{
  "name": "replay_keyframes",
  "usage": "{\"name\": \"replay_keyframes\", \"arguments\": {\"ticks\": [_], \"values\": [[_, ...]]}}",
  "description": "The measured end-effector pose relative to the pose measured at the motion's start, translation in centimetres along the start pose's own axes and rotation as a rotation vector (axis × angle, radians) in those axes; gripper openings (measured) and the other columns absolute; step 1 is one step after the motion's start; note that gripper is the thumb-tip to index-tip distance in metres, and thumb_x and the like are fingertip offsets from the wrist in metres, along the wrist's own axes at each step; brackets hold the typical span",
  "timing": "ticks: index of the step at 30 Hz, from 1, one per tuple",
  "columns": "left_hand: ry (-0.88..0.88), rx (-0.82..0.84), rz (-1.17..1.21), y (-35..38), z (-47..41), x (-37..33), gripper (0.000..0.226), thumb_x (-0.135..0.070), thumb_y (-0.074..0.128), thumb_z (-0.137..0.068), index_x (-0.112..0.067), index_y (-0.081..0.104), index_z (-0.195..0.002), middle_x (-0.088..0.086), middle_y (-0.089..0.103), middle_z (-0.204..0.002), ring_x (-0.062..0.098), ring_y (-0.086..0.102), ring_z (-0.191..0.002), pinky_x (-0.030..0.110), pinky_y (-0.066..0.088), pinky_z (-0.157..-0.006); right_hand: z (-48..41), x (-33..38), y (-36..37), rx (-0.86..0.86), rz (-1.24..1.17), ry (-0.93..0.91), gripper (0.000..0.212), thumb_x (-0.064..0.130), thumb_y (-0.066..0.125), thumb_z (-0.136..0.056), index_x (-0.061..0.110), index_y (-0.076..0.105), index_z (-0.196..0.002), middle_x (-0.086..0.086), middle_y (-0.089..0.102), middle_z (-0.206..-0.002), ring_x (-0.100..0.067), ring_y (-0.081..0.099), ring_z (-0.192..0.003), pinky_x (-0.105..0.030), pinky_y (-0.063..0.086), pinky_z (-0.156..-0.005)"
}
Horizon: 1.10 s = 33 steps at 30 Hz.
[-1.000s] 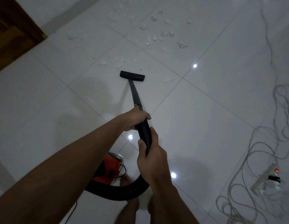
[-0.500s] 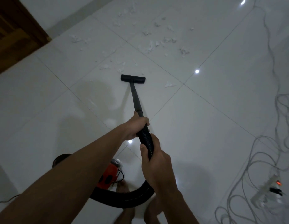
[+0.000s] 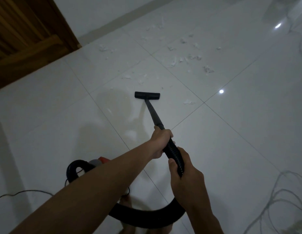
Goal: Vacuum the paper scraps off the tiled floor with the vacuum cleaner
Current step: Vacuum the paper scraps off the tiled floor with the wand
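Observation:
Both hands hold the black vacuum wand. My left hand (image 3: 161, 142) grips the tube where it meets the ribbed hose (image 3: 174, 156). My right hand (image 3: 185, 174) grips the hose just behind it. The flat black nozzle (image 3: 147, 95) rests on the white tiled floor (image 3: 239, 132). White paper scraps (image 3: 185, 59) lie scattered beyond the nozzle, with one scrap (image 3: 189, 102) to its right. The orange vacuum body (image 3: 103, 160) sits behind my left forearm, mostly hidden. The hose loops round below my arms.
A brown wooden door (image 3: 27, 39) stands at the far left by the white wall. Tangled grey cables (image 3: 280, 196) lie on the floor at the right edge. A thin black cord (image 3: 23, 192) runs off to the lower left.
The view has tilted up, so the nozzle and scraps sit lower in frame. The nozzle has stayed short of the scraps. More of the vacuum hose loop shows at the left.

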<state>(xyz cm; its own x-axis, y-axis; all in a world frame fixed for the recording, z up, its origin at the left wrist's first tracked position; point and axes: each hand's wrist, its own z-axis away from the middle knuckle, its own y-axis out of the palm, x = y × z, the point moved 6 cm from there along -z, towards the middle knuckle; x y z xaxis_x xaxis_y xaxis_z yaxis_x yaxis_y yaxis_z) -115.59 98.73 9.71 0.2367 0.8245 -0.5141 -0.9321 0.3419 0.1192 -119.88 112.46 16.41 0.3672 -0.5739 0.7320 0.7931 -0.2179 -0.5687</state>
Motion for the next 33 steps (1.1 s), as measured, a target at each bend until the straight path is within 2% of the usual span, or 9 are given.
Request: {"name": "replay_keyframes", "arguments": {"ticks": [2,5,8,11,17,21,23,26,33], "values": [[0.012,-0.025,0.044,0.4,0.3,0.0,0.065,0.0,0.05,-0.089,-0.012,0.025,-0.148,0.011,0.051,-0.09,0.019,0.057,-0.064,0.032,0.053,-0.059,-0.1,-0.1,-0.6,0.0,0.028,-0.025,0.043,0.046,0.044,-0.1,0.048,0.034,-0.142,0.023,0.062,-0.085,-0.001,0.063,-0.074,-0.016,0.049,-0.065],[0.015,-0.049,0.067,0.5,0.5,0.1,0.06,0.0,0.05,-0.089,-0.01,0.029,-0.144,0.012,0.051,-0.09,0.019,0.057,-0.065,0.032,0.052,-0.057,-0.2,-0.2,-1.0,0.032,0.027,-0.034,0.045,0.047,0.043,-0.1,0.046,0.034,-0.144,0.024,0.061,-0.085,0.0,0.063,-0.074,-0.011,0.046,-0.064],[0.015,-0.066,0.088,0.2,0.4,0.0,0.058,0.001,0.05,-0.089,-0.01,0.031,-0.143,0.012,0.052,-0.09,0.02,0.057,-0.066,0.033,0.052,-0.057,-0.4,0.3,-1.4,0.045,0.003,-0.066,0.044,0.046,0.044,-0.101,0.045,0.037,-0.144,0.019,0.063,-0.079,0.003,0.063,-0.073,-0.01,0.046,-0.058],[0.031,-0.096,0.113,-0.2,0.1,-0.5,0.058,0.002,0.051,-0.088,-0.007,0.033,-0.143,0.013,0.052,-0.089,0.02,0.057,-0.064,0.032,0.051,-0.053,-0.9,0.7,-1.2,0.061,-0.014,-0.082,0.042,0.046,0.043,-0.101,0.044,0.038,-0.143,0.017,0.064,-0.078,0.003,0.063,-0.072,-0.011,0.046,-0.058],[0.055,-0.139,0.186,-1.9,-0.7,-1.6,0.051,0.002,0.049,-0.087,-0.005,0.036,-0.135,0.013,0.054,-0.078,0.021,0.056,-0.059,0.036,0.054,-0.067,-2.4,1.9,-0.6,0.087,0.009,-0.109,0.039,0.044,0.042,-0.102,0.047,0.038,-0.141,0.012,0.064,-0.073,0.0,0.063,-0.067,-0.018,0.051,-0.059],[0.049,-0.139,0.187,-3.8,-0.9,-2.3,0.058,0.001,0.051,-0.088,-0.007,0.031,-0.142,0.013,0.055,-0.077,0.021,0.058,-0.059,0.034,0.054,-0.061,-3.2,3.2,0.8,0.14,0.034,-0.102,0.044,0.044,0.041,-0.103,0.042,0.034,-0.146,0.014,0.063,-0.079,-0.004,0.063,-0.069,-0.016,0.05,-0.062],[0.048,-0.12,0.193,-4.9,-1.1,-3.0,0.054,0.001,0.051,-0.088,-0.007,0.034,-0.139,0.013,0.055,-0.077,0.02,0.057,-0.062,0.034,0.054,-0.061,-3.7,4.2,1.8,0.158,0.041,-0.116,0.045,0.044,0.04,-0.103,0.041,0.033,-0.147,0.015,0.063,-0.081,-0.005,0.064,-0.071,-0.017,0.051,-0.064],[0.053,-0.113,0.182,-6.8,-2.0,-4.1,0.046,-0.001,0.052,-0.089,-0.006,0.038,-0.133,0.013,0.055,-0.081,0.021,0.058,-0.066,0.034,0.054,-0.063,-4.8,5.6,3.1,0.172,0.05,-0.124,0.044,0.046,0.04,-0.103,0.044,0.032,-0.146,0.011,0.064,-0.081,-0.007,0.064,-0.072,-0.026,0.055,-0.068],[0.061,-0.116,0.207,-10.6,-4.3,-6.7,0.044,-0.002,0.052,-0.09,-0.007,0.038,-0.131,0.013,0.055,-0.082,0.021,0.059,-0.065,0.034,0.056,-0.068,-7.8,8.4,6.3,0.182,0.112,-0.124,0.047,0.047,0.041,-0.103,0.041,0.031,-0.148,0.014,0.061,-0.084,-0.004,0.061,-0.074,-0.023,0.05,-0.07]]}}
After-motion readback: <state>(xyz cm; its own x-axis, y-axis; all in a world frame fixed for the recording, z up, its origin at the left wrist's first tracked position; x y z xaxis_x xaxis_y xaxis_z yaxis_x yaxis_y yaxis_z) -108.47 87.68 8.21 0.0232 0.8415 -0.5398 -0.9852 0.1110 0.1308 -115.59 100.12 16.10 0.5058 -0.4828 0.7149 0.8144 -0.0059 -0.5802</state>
